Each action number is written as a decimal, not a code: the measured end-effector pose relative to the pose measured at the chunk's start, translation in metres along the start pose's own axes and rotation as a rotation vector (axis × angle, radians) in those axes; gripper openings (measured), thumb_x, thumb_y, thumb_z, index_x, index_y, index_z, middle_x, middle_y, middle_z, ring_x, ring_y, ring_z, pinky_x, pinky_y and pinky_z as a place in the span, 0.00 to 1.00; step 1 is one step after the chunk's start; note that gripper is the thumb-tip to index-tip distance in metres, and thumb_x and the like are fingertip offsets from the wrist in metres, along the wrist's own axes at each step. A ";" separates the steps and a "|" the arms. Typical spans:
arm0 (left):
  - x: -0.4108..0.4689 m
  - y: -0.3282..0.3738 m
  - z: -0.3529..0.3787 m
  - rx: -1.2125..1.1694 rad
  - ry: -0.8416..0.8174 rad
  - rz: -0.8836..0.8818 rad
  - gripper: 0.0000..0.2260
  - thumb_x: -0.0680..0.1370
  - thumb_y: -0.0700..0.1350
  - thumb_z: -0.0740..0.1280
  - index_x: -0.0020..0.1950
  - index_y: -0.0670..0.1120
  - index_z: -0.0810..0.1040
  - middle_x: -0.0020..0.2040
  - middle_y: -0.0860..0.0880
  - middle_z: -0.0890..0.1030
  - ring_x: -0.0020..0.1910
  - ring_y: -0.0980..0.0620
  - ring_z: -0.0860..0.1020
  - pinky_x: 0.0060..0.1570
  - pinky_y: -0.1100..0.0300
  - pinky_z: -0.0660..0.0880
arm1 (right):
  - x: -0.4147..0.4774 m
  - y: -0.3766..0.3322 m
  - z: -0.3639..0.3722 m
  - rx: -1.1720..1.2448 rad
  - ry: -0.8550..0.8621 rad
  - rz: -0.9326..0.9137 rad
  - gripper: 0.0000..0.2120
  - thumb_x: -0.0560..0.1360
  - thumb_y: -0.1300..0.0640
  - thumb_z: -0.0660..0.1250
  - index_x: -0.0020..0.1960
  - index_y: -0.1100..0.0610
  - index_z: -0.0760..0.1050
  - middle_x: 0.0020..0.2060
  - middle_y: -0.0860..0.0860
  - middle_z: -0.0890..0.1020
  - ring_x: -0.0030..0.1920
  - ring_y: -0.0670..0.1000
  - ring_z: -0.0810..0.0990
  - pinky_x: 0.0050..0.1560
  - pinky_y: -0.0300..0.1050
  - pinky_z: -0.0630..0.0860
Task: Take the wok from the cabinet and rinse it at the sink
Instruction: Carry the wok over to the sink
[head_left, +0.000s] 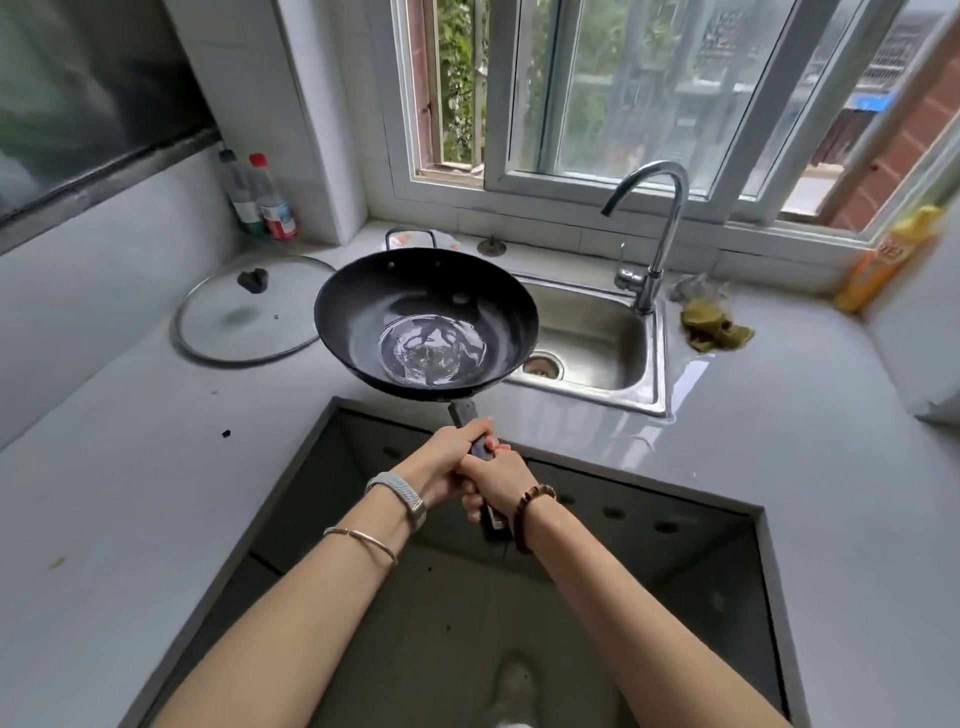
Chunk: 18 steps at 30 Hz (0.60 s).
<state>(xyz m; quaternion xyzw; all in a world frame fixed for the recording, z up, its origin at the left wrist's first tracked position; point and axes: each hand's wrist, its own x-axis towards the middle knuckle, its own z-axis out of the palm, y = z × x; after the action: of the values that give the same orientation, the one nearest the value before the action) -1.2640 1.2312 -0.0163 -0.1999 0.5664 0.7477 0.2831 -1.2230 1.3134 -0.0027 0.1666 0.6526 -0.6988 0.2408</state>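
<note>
sink (605, 332) partly behind wok (415, 306)

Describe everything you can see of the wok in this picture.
The wok is a round, dark, metal-looking pan with a small loop handle on its far rim and a long handle pointing toward the person. A shallow pool of clear water lies in its bottom. It is held roughly level at the left edge of the sink, the left hand and right hand both gripping the long handle.

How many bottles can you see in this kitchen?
3: a dark-capped bottle and a red-capped bottle together in the far left corner, a yellow bottle at right by the window. None looks hidden.
</note>
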 end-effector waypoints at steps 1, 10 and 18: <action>0.010 0.005 0.005 0.016 0.008 0.000 0.16 0.80 0.48 0.64 0.33 0.45 0.72 0.27 0.50 0.75 0.28 0.52 0.73 0.30 0.59 0.67 | 0.010 -0.006 -0.008 -0.013 -0.010 0.007 0.07 0.74 0.62 0.62 0.41 0.57 0.64 0.23 0.53 0.67 0.16 0.46 0.66 0.21 0.36 0.66; 0.078 0.031 0.025 0.069 0.063 -0.037 0.17 0.78 0.51 0.66 0.31 0.47 0.72 0.26 0.51 0.78 0.28 0.50 0.72 0.29 0.60 0.64 | 0.079 -0.031 -0.045 -0.088 -0.053 0.053 0.07 0.74 0.64 0.60 0.39 0.57 0.64 0.24 0.54 0.68 0.16 0.46 0.65 0.20 0.36 0.66; 0.108 0.035 0.022 0.091 0.068 -0.075 0.18 0.79 0.50 0.65 0.31 0.45 0.70 0.25 0.50 0.78 0.24 0.51 0.73 0.24 0.64 0.67 | 0.109 -0.033 -0.051 -0.149 -0.038 0.073 0.06 0.73 0.64 0.60 0.40 0.58 0.64 0.23 0.54 0.68 0.18 0.48 0.65 0.21 0.36 0.66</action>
<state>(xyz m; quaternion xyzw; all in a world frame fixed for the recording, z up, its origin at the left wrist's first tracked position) -1.3683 1.2667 -0.0508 -0.2332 0.6011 0.7030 0.3002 -1.3357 1.3519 -0.0395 0.1585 0.6918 -0.6420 0.2900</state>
